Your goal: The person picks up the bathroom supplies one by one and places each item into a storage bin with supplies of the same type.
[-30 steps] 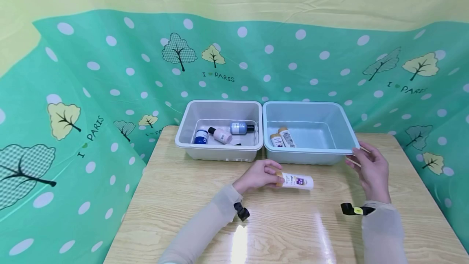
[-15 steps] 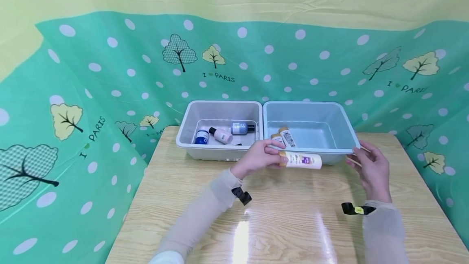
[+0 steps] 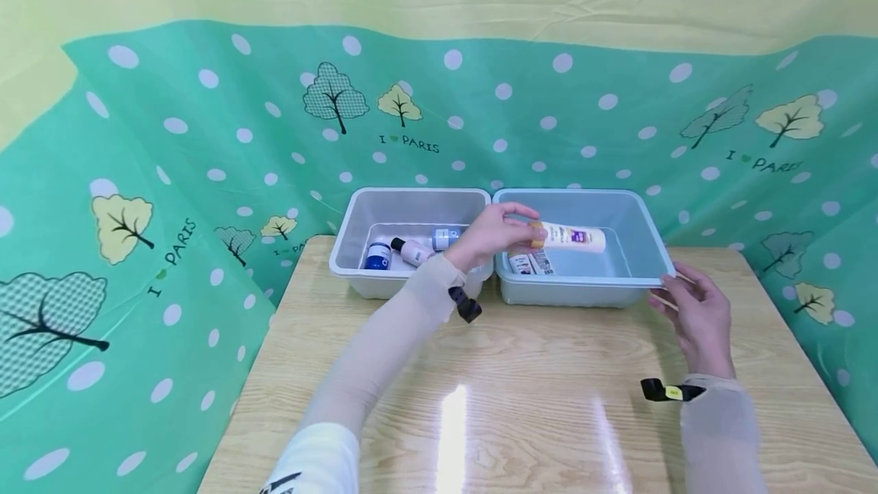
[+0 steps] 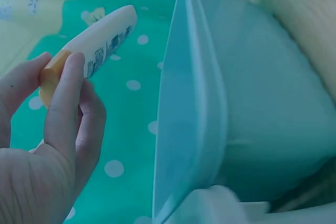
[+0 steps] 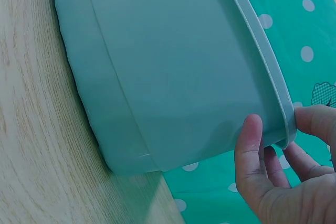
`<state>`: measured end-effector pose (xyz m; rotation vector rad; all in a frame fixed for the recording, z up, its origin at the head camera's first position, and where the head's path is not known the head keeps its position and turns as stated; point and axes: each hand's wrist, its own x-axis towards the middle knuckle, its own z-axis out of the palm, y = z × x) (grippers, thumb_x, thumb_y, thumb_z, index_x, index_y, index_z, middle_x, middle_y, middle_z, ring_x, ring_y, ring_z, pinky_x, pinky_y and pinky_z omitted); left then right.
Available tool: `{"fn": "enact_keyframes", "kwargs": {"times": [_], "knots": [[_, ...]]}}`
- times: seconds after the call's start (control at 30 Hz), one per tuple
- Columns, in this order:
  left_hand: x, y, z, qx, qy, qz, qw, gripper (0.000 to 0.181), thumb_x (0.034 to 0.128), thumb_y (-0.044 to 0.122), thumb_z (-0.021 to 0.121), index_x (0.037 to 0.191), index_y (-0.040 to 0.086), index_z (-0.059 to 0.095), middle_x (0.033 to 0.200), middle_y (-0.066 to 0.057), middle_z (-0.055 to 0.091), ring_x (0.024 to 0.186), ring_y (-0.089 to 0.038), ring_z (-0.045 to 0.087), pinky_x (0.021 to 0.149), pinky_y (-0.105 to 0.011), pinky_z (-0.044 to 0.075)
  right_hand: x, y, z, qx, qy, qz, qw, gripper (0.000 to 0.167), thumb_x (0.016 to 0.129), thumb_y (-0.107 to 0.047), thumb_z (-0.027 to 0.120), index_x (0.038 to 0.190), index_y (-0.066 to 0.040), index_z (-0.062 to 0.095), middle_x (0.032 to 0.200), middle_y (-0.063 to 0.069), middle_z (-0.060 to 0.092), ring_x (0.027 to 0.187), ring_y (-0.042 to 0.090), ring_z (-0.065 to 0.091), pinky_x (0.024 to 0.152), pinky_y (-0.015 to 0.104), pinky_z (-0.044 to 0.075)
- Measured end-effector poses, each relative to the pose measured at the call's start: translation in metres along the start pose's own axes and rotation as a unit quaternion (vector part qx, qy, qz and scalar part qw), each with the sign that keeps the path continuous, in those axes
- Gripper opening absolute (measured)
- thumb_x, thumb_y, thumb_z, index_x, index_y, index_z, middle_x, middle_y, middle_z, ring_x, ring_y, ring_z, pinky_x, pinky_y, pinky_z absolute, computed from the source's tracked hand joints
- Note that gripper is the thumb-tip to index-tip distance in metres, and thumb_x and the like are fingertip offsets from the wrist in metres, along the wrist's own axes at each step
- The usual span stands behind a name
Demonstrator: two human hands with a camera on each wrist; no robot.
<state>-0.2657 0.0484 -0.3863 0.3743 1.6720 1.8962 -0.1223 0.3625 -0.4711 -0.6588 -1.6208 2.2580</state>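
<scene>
My left hand (image 3: 495, 235) pinches the yellow-orange cap end of a white bottle (image 3: 578, 238) with a purple label. The bottle lies sideways above the light-blue bin (image 3: 583, 281); in the left wrist view, a barcode shows on its white body (image 4: 107, 40). At the bin's front right corner, my right hand (image 3: 701, 322) holds the rim between thumb and fingers, as the right wrist view shows along the bin's outer wall (image 5: 173, 77). Below the held bottle, two similar bottles (image 3: 531, 262) lie inside the bin, their caps hidden.
Left of the blue bin and against it stands a grey bin (image 3: 405, 278). In it are a dark-blue bottle (image 3: 377, 256), a pink bottle (image 3: 414, 251) and a light-blue bottle (image 3: 444, 238). The wooden table (image 3: 549, 402) ends at a green dotted cloth (image 3: 439, 113).
My left hand has lifted the white bottle from in front of the bins, up and away from me, to over the blue bin. My right hand has stayed at the rim.
</scene>
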Motion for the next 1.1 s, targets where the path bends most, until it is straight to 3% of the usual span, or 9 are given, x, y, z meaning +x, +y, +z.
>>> {"fn": "enact_keyframes", "kwargs": {"times": [0.2, 0.3, 0.53, 0.7, 0.93, 1.1], "knots": [[0.030, 0.009, 0.000, -0.001, 0.010, -0.007, 0.9999, 0.036, 0.0882, 0.001, 0.076, 0.121, -0.002, 0.062, 0.101, -0.018, 0.071, 0.089, -0.030, 0.072, 0.087, -0.042, 0.059, -0.004, -0.001, -0.002, 0.015, -0.005, -0.007, 0.9999, 0.057, 0.089, -0.011, 0.077, 0.141, -0.006, 0.053, 0.109, 0.006, 0.064, 0.085, 0.018, 0.073, 0.074, 0.029, 0.060], [0.046, 0.012, 0.000, 0.019, 0.022, -0.018, 0.9994, 0.039, 0.0884, 0.004, 0.077, 0.123, -0.002, 0.062, 0.101, -0.016, 0.071, 0.088, -0.026, 0.072, 0.085, -0.037, 0.060, -0.007, 0.001, -0.002, 0.019, -0.005, -0.013, 0.9997, 0.055, 0.090, -0.010, 0.076, 0.140, -0.005, 0.054, 0.108, 0.006, 0.064, 0.085, 0.018, 0.073, 0.074, 0.029, 0.060], [0.073, 0.013, 0.005, 0.085, 0.092, -0.034, 0.9915, 0.044, 0.0868, 0.007, 0.080, 0.126, 0.000, 0.063, 0.098, -0.012, 0.067, 0.081, -0.023, 0.072, 0.075, -0.032, 0.062, -0.011, 0.002, -0.002, 0.017, -0.005, -0.018, 0.9997, 0.055, 0.089, -0.011, 0.076, 0.139, -0.005, 0.054, 0.111, 0.008, 0.064, 0.087, 0.020, 0.072, 0.075, 0.030, 0.060], [0.085, 0.006, 0.009, 0.128, 0.117, -0.043, 0.9839, 0.031, 0.0852, 0.005, 0.080, 0.113, 0.000, 0.068, 0.097, -0.012, 0.065, 0.078, -0.023, 0.071, 0.072, -0.031, 0.062, -0.013, 0.002, 0.000, 0.005, -0.002, -0.020, 0.9998, 0.055, 0.090, -0.013, 0.077, 0.140, -0.005, 0.054, 0.112, 0.008, 0.063, 0.087, 0.019, 0.072, 0.075, 0.030, 0.060], [0.089, -0.009, 0.008, 0.169, 0.152, -0.086, 0.9700, 0.017, 0.0860, 0.006, 0.080, 0.101, 0.006, 0.072, 0.097, -0.008, 0.064, 0.080, -0.021, 0.067, 0.071, -0.030, 0.062, -0.016, 0.006, 0.004, -0.010, -0.004, -0.012, 0.9999, 0.056, 0.090, -0.015, 0.076, 0.141, -0.007, 0.054, 0.113, 0.006, 0.061, 0.089, 0.017, 0.072, 0.077, 0.029, 0.060], [0.087, -0.012, 0.003, 0.132, 0.136, -0.072, 0.9793, 0.021, 0.0873, 0.000, 0.076, 0.107, 0.000, 0.070, 0.098, -0.010, 0.066, 0.088, -0.027, 0.070, 0.075, -0.032, 0.062, -0.016, 0.007, 0.006, -0.017, 0.002, -0.013, 0.9998, 0.055, 0.091, -0.016, 0.075, 0.141, -0.007, 0.053, 0.115, 0.007, 0.059, 0.089, 0.016, 0.071, 0.077, 0.029, 0.060]]}}
